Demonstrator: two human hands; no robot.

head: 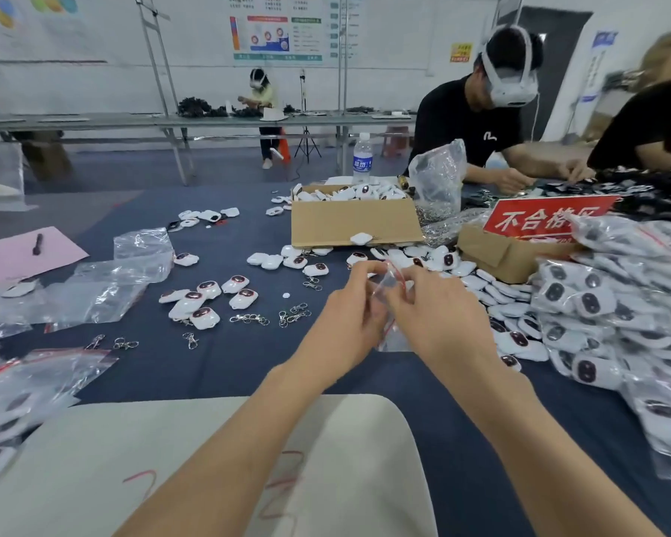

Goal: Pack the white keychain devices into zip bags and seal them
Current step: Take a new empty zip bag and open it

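Left grip (pixel 349 323) and right grip (pixel 438 315) meet at frame centre. Both pinch one clear zip bag (pixel 389 284) with a red strip, over the dark counter (pixel 229 366). Bag contents hidden behind fingers.

From the grips:
- 10 o'clock: loose white devices (pixel 210 300), with metal clasps (pixel 293 315) just beside them.
- 12 o'clock: open carton (pixel 353 222) heaped with devices.
- 1 o'clock: red sign (pixel 547 219).
- 3 o'clock: pile of filled bags (pixel 616 323).
- 9 o'clock: empty bags (pixel 132 265). Farther out, pink sheet (pixel 24 253) with pen (pixel 37 244) lying on it.
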